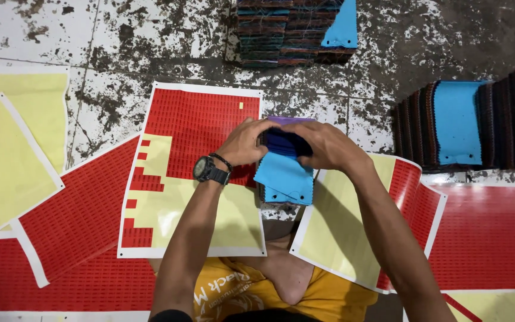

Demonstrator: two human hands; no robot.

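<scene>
Both hands close on a small stack of fabric swatches; the left hand, a black watch on its wrist, curls its fingers round the stack's left edge; the right hand wraps its fingers over the top, gripping firmly; a blue swatch hangs below the fingers; under the hands lie red sticker sheets, partly peeled to yellow backing; beyond the fingers sits a pile of dark swatches; to the right of them, a row of swatches stands on the floor.
</scene>
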